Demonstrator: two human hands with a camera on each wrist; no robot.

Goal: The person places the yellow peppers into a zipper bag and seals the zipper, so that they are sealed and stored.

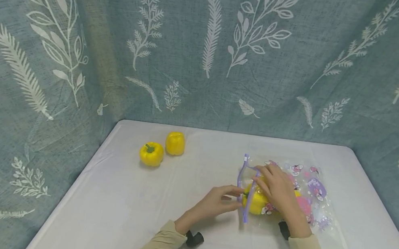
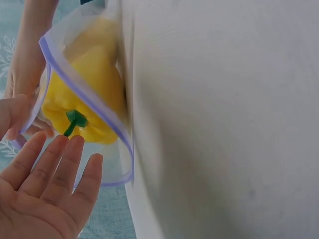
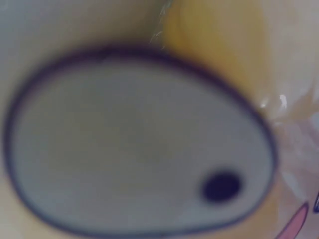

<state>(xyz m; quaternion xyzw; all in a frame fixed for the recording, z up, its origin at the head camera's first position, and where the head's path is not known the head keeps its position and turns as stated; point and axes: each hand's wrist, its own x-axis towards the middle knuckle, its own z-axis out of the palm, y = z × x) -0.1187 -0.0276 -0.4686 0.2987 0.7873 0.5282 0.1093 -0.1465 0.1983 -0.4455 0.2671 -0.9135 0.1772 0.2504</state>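
Observation:
A clear zip bag (image 1: 312, 211) with cartoon prints and a purple zip edge lies on its side, its mouth facing left. Just inside the mouth is a yellow bell pepper (image 2: 82, 94), green stem pointing outward. More yellow (image 1: 297, 193) shows through the film farther in. My left hand (image 1: 218, 201) is at the mouth, its fingers extended with the fingertips right at the pepper's stem end. From above, my right hand (image 1: 280, 188) holds the bag near its upper zip edge. The right wrist view is filled by blurred printed film (image 3: 139, 144) and yellow behind it.
Two more yellow bell peppers, one with its stem up (image 1: 151, 154) and one beside it (image 1: 175, 143), stand at the back left of the white-covered table (image 1: 103, 207). A blue-green leaf-patterned curtain (image 1: 191, 58) hangs behind and along the sides.

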